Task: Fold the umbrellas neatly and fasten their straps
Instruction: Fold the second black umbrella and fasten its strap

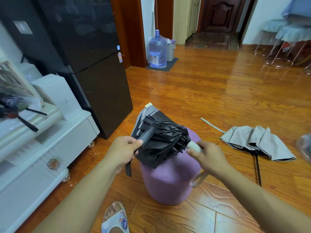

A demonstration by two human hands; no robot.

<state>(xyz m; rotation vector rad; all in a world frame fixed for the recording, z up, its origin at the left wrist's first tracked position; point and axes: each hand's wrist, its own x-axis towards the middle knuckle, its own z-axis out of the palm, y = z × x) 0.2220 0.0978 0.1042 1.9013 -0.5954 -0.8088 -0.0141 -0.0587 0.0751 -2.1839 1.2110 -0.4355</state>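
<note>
Umbrella [159, 140] gripped by both hands; strap [128, 169] end blurred, dangling.

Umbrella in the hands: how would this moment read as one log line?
left hand: gripping strap | right hand: holding handle | black umbrella: bunched, unfastened, over purple stool | grey umbrella: floor, unfolded

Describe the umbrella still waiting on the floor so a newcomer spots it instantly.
Start at the purple stool in the middle of the wooden floor, then look to its right. The floor umbrella lies there untouched, grey canopy splayed loose, black shaft sticking out towards the viewer. Unlike the held umbrella, it is in neither hand.
</note>
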